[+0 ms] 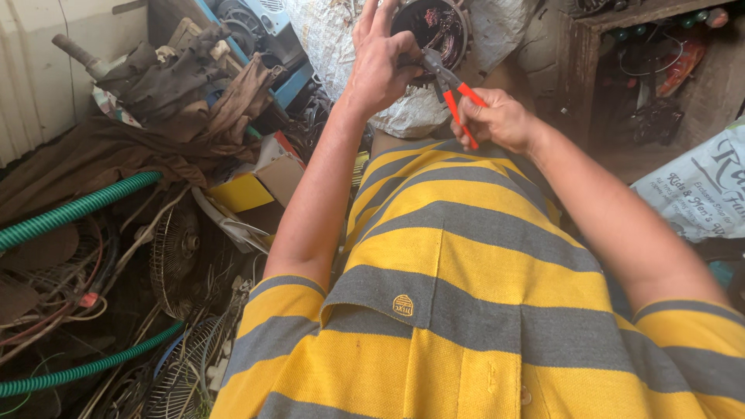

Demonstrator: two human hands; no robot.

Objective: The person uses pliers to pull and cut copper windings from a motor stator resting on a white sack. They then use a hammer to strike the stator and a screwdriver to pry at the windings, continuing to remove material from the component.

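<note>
A round motor stator [438, 27] with dark copper windings was held by the left hand [380, 58], whose grip was closed on its left rim with the fingers spread up along the edge. A pair of red-handled pliers [454, 89] was clasped in the right hand [500, 120], the grip wrapped tightly round both handles just below and to the right of the stator. The metal nose of the pliers was pointed up into the lower edge of the windings, close beside the left thumb; whether a wire was pinched there could not be told. Behind the stator, just past both grips, a white woven sack [334, 31] was seen. Well to the left of the left grip, 2 green ribbed hoses [77, 208] were laid across tangled wires, with a wire fan guard [174, 260] and a yellow cardboard box [248, 190] nearer the arm. A yellow-and-grey striped shirt [466, 310] was seen below both grips.
</note>
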